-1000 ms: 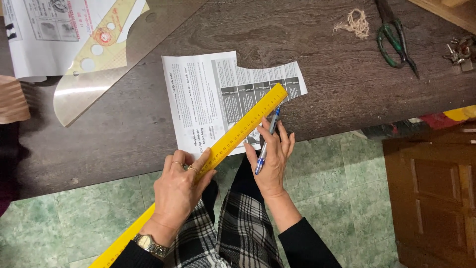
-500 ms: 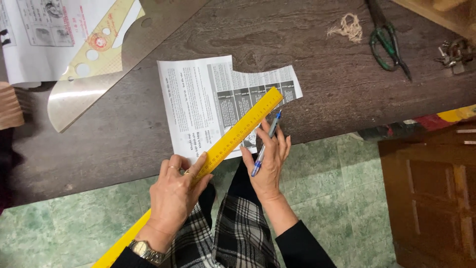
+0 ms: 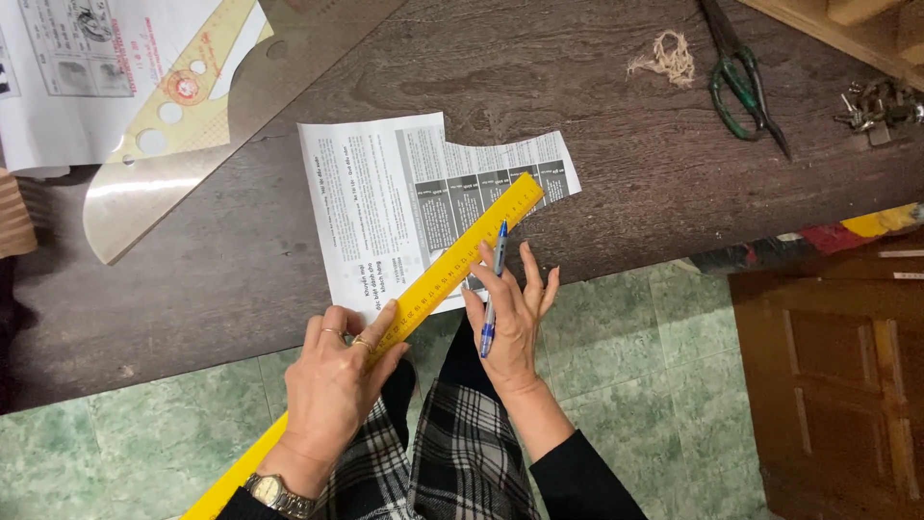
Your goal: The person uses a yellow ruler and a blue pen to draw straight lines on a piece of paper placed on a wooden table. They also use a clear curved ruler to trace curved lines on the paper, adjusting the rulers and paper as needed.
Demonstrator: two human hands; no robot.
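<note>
Head view: left hand (image 3: 337, 390) presses flat on the yellow ruler (image 3: 452, 265), pinning it diagonally across the printed sheet (image 3: 385, 207) at the surface's (image 3: 626, 193) near edge, while right hand (image 3: 510, 313), grip pinching a blue pen (image 3: 493, 289), steadies its lower side.

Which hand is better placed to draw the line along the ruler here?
Right. The right hand holds the blue pen against the long yellow ruler on the printed paper sheet; the left hand presses the ruler down.
</note>
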